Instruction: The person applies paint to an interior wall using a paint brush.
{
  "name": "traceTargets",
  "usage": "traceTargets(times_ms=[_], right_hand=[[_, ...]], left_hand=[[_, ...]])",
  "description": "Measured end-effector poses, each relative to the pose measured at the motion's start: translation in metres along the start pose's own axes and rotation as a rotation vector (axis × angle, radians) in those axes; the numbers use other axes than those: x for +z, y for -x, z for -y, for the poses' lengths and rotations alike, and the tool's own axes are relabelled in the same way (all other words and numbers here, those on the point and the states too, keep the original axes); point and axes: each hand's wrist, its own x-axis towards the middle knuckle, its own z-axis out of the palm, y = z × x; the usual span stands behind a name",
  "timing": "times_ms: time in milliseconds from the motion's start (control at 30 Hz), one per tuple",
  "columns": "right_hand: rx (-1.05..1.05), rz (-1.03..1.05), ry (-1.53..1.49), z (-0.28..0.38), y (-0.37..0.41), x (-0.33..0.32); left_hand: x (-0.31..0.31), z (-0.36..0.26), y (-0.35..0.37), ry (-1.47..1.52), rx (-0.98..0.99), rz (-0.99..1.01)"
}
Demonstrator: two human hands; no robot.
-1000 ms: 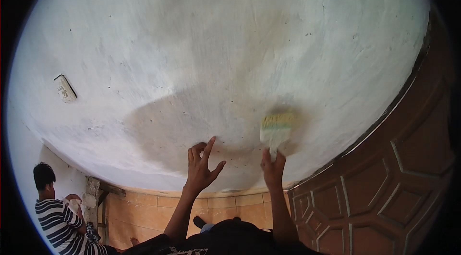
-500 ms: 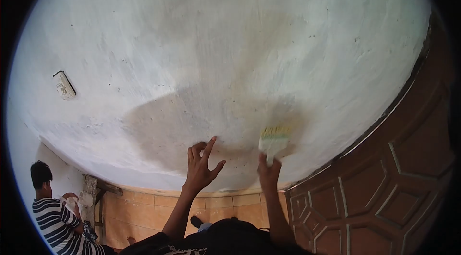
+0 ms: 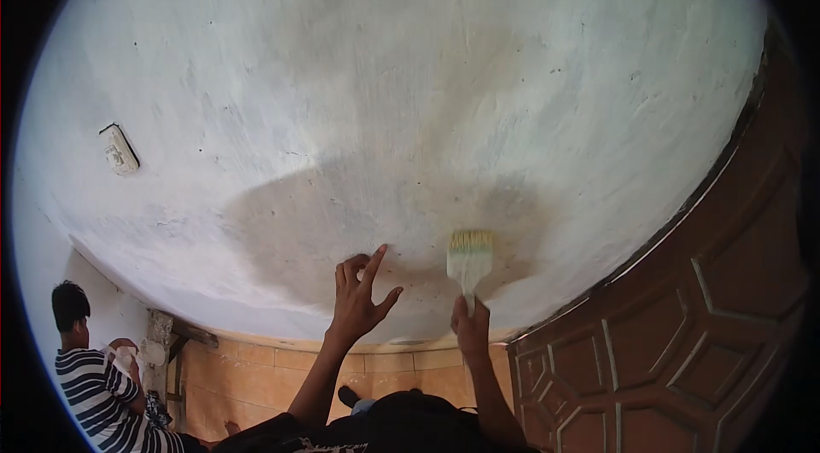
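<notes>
1. The right hand (image 3: pixel 471 332) has its grip closed round the handle of the brush (image 3: pixel 470 265), bristles up against or near the wall (image 3: pixel 359 77), lower centre of the frame.
2. The left hand (image 3: pixel 357 306) is empty, fingers spread, beside the wall; contact is unclear.
3. The wall looks uneven: pale, streaky areas, with a darker area around the brush, partly shadow. How much is brushed or left, I cannot tell.
4. A person (image 3: pixel 96 380) sits lower left.
</notes>
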Motion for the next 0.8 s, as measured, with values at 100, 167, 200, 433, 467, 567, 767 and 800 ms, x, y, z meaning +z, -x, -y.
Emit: traceTargets(times_ms=[100, 167, 200, 433, 467, 567, 767, 800], right_hand=[[-0.069, 0.138, -0.206, 0.059, -0.016, 0.011], [-0.108, 0.193, -0.263, 0.065, -0.021, 0.014], [-0.126, 0.2, -0.262, 0.059, -0.026, 0.016], [-0.052, 0.042, -0.063, -0.009, -0.006, 0.012], [-0.079, 0.057, -0.128, -0.008, -0.01, 0.011], [-0.143, 0.087, -0.258, 0.042, -0.013, 0.024], [-0.16, 0.079, -0.214, 0.051, -0.048, 0.034], [-0.129, 0.069, -0.208, 0.023, -0.046, 0.03]], left_hand=[[0.001, 0.0, 0.001, 0.003, -0.009, 0.0], [0.002, 0.001, 0.002, 0.011, -0.007, -0.003], [0.002, 0.001, 0.002, 0.015, -0.008, -0.008], [-0.001, 0.002, 0.001, 0.015, -0.014, 0.044], [0.0, 0.002, 0.001, 0.006, -0.008, 0.037], [0.0, 0.003, 0.002, -0.013, -0.001, 0.043], [0.001, 0.001, 0.002, -0.009, -0.006, 0.036], [0.001, 0.001, 0.002, -0.001, -0.013, 0.04]])
